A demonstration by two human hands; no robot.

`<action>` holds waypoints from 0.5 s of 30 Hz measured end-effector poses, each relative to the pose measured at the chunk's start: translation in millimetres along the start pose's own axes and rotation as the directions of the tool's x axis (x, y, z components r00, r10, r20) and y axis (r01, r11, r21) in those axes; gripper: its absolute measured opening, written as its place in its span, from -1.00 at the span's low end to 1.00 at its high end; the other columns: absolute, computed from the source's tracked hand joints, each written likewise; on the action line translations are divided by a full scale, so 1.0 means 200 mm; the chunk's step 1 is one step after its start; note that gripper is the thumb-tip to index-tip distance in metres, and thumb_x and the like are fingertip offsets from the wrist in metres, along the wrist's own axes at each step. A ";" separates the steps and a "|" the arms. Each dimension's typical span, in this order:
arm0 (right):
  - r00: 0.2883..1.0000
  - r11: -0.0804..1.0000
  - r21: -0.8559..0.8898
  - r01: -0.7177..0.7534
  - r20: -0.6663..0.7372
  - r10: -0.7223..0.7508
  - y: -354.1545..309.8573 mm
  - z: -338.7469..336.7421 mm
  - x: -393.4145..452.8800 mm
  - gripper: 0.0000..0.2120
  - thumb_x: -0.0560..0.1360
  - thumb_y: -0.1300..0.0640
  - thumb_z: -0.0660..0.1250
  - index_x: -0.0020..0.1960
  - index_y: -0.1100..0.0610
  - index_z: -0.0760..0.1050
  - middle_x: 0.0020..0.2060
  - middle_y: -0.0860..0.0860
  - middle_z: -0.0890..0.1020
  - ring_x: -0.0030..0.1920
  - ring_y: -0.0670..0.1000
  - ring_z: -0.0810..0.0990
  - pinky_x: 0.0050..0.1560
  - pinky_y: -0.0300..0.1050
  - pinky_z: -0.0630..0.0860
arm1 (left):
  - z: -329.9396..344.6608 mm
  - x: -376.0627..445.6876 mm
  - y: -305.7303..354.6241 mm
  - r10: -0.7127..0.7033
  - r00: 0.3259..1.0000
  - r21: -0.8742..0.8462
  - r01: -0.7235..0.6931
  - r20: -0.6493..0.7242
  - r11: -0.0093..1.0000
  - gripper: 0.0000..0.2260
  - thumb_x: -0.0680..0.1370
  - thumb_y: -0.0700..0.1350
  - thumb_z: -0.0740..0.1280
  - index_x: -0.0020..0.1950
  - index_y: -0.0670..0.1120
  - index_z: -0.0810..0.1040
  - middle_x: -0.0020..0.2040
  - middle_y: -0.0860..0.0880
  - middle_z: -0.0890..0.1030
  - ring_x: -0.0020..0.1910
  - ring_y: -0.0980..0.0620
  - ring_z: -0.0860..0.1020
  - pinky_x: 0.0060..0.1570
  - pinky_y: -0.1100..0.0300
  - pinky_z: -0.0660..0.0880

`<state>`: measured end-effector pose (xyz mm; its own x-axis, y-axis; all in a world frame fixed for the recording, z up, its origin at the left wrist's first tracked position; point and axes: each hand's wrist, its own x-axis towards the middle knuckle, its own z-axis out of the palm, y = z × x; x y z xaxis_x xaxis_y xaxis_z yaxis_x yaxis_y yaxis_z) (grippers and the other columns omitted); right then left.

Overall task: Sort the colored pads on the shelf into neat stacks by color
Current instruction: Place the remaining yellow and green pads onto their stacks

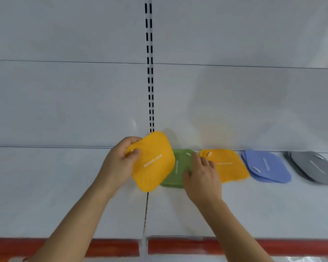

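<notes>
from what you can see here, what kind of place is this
Probably a shop aisle: a white metal display shelf with a slotted upright, a red price-strip edge, and colored pads like the blue stack.

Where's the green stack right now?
Head view, mid-shelf: the green stack lies just right of the shelf seam, partly hidden by the yellow pad the left hand holds, with the right hand touching it.

White back panels (64, 101) w/ slotted upright (149, 72); red edge strip (273, 246).

Green pad (175, 167) half hidden
</notes>
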<state>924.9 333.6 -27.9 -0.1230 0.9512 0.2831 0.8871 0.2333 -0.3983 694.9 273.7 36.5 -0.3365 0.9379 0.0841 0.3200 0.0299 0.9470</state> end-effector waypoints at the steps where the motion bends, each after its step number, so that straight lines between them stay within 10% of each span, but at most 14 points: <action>1: 1.000 1.000 -0.011 0.015 -0.015 -0.015 0.03 -0.01 -0.01 -0.47 0.53 0.12 0.36 0.49 0.15 0.42 0.18 0.12 0.64 0.16 0.25 0.54 0.11 0.13 0.53 | 0.02 0.00 0.00 0.001 1.000 0.001 -0.001 0.013 1.000 -0.78 0.70 -0.10 0.31 0.21 0.22 0.60 0.11 0.16 0.67 0.14 -0.02 0.63 0.18 -0.27 0.61; 15: 0.984 0.999 0.017 -0.036 -0.173 0.038 0.53 -0.36 -0.34 -0.57 0.56 0.06 0.43 0.42 0.04 0.52 0.29 -0.03 0.61 0.30 0.09 0.53 0.19 0.04 0.59 | 0.72 0.13 0.14 0.039 0.930 -0.133 0.010 0.365 0.991 -0.77 0.68 -0.14 0.35 0.17 0.20 0.65 0.10 0.13 0.72 0.17 -0.03 0.65 0.27 -0.19 0.58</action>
<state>1059.1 279.0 -26.0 -0.0106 0.9101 0.4142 0.8832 0.2027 -0.4229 823.0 349.5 20.0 0.0234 0.9997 0.0021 0.1958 -0.0066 0.9806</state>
